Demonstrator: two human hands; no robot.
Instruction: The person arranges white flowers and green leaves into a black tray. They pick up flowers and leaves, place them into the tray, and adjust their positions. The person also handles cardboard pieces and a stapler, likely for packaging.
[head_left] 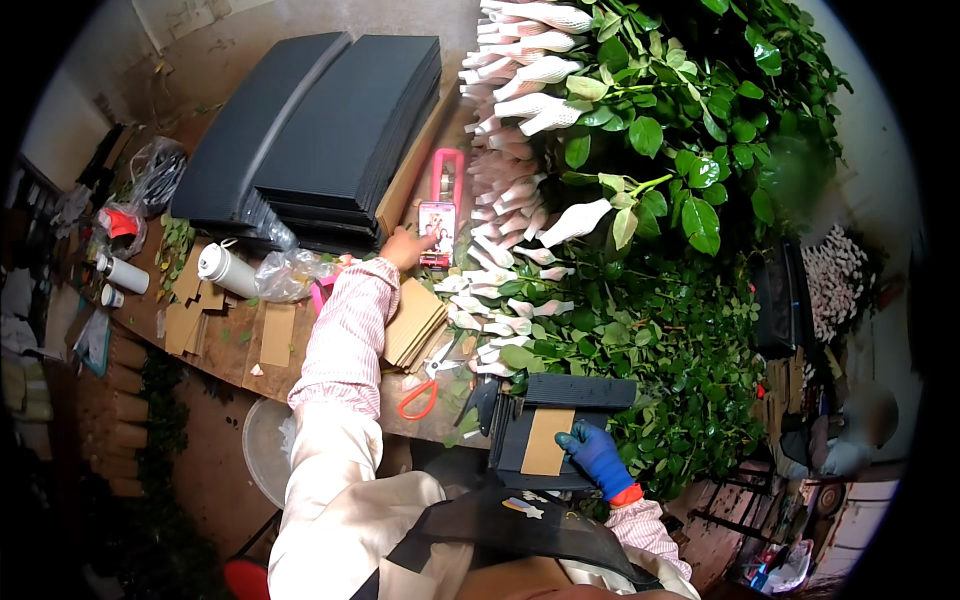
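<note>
My bare left hand (405,247) reaches to a phone (437,222) on the table, a finger stretched to its lit screen. The phone rests against a pink tape dispenser (447,170). In a blue glove, my right hand (597,455) has its fingers closed at the right edge of a tan cardboard strip (547,443). That strip lies across a black corrugated sheet (510,440) close to my body. Right of the phone are rows of roses, their heads in white net sleeves (577,222), with leafy stems (680,330) pointing right.
Black corrugated sheets (350,110) stand stacked at the back left. Orange-handled scissors (420,398) and a pile of cardboard pieces (416,325) lie near my left arm. A white bottle (226,268) and a plastic bag (290,275) sit further left. A person (850,440) is at the far right.
</note>
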